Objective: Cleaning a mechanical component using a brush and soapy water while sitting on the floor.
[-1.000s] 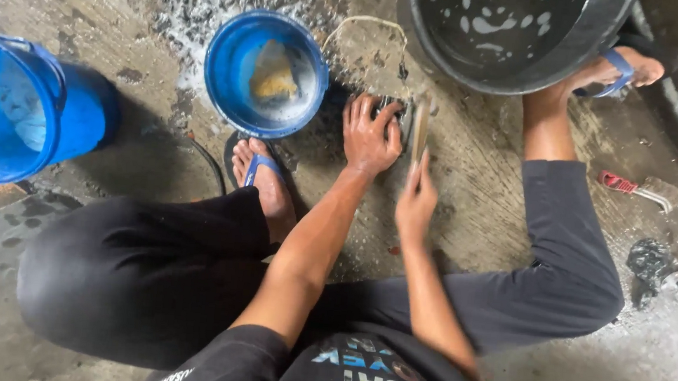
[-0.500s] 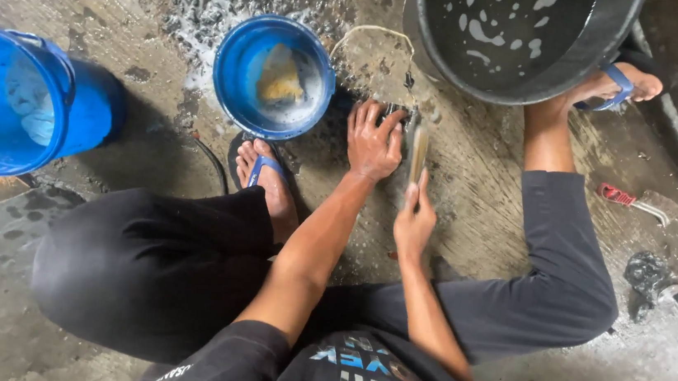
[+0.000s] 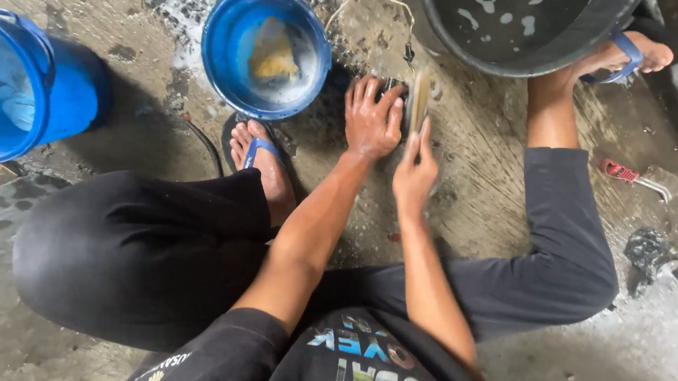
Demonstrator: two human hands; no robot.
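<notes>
Squatting over a wet concrete floor (image 3: 477,220), the person presses the left hand (image 3: 372,119) flat on a small dark object (image 3: 392,88), fingers spread wide over it so that little of it shows; what it is I cannot tell, since the hand hides most of it. The right hand (image 3: 415,171) is just beside it, fingers closed around the handle of a brush (image 3: 420,99), whose pale head is blurred and stands against the right edge of the dark object. A thin pale cord (image 3: 371,1) loops on the floor just beyond the two hands.

Just to the left of the left hand sits a small blue bucket (image 3: 230,31) with a yellowish sponge or cloth lying in soapy water inside. A larger blue bucket (image 3: 59,89) stands well apart at the far left. A big dark basin (image 3: 526,55) with foam flecks fills the upper right, its rim above the person's sandalled foot. A red-handled tool (image 3: 630,175) lies on the floor at the right, apart from both hands
</notes>
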